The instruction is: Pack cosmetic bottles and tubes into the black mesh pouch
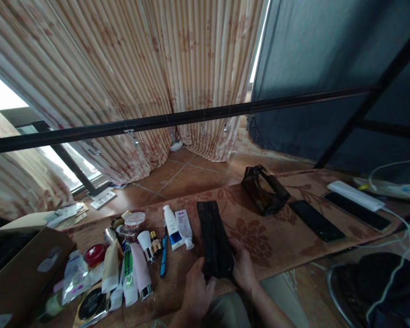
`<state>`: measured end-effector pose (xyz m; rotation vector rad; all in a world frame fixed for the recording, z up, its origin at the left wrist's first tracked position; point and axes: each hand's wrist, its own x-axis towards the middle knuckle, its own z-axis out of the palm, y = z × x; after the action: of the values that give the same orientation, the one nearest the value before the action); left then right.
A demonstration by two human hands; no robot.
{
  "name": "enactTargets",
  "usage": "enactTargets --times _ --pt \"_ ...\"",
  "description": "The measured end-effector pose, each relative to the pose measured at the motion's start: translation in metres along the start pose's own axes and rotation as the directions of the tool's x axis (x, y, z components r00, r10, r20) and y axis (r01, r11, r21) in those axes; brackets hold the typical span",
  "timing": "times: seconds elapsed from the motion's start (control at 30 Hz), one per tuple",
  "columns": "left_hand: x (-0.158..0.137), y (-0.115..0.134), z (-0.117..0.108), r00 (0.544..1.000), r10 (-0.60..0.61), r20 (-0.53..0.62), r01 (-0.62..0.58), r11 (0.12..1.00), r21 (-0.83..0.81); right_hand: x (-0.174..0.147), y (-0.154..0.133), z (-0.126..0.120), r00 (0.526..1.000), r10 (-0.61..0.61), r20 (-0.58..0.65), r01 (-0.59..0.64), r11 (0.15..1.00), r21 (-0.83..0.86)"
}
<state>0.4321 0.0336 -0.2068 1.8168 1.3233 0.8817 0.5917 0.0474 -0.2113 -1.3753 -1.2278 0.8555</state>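
Note:
A long black fabric pouch [213,237] lies lengthwise at the near edge of the patterned cloth, its far end pointing away from me. My left hand [197,284] grips its near left corner, thumb on top. On the opposite side, my right hand [243,268] is closed around the near right edge; some fingertips are hidden beneath it. Left of the pouch lie a white and blue tube [171,227] and a white tube with purple dots [183,228]. A blue pen-like stick [163,257] rests beside them. Beyond the right hand stands a dark see-through bag [264,191] with a handle.
Several cosmetic tubes, a pink tube [140,269] among them, crowd the left side by a cardboard box [27,269] and a red jar [94,254]. Right are a black phone [317,221], a white power bank [355,196] and cables. A dark rail [205,114] crosses behind.

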Motion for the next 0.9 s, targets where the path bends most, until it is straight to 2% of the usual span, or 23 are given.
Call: enactTargets --times 0.13,0.37,0.5,0.67,0.9 --pt "-0.001 -0.003 0.0 1.0 0.017 -0.001 -0.017 1.0 0.021 -0.013 -0.005 -0.008 0.999 -0.019 0.05 0.023 0.996 -0.084" --pt "-0.002 -0.007 0.002 0.997 0.083 0.005 -0.083 0.985 0.154 -0.032 -0.014 -0.024 0.979 -0.047 0.198 0.085 0.979 -0.184" --pt "-0.002 -0.007 0.003 0.994 0.108 0.023 -0.11 0.975 0.194 -0.03 -0.012 -0.022 0.985 -0.036 0.171 0.075 0.97 -0.23" --pt "-0.003 0.0 0.002 0.997 0.07 0.012 -0.071 0.972 0.225 -0.029 -0.005 -0.018 0.991 -0.054 0.122 0.085 0.961 -0.263" --pt "-0.005 0.006 0.001 1.0 0.026 0.006 -0.027 0.968 0.249 -0.028 -0.002 -0.019 0.986 -0.05 0.161 0.092 0.959 -0.267"
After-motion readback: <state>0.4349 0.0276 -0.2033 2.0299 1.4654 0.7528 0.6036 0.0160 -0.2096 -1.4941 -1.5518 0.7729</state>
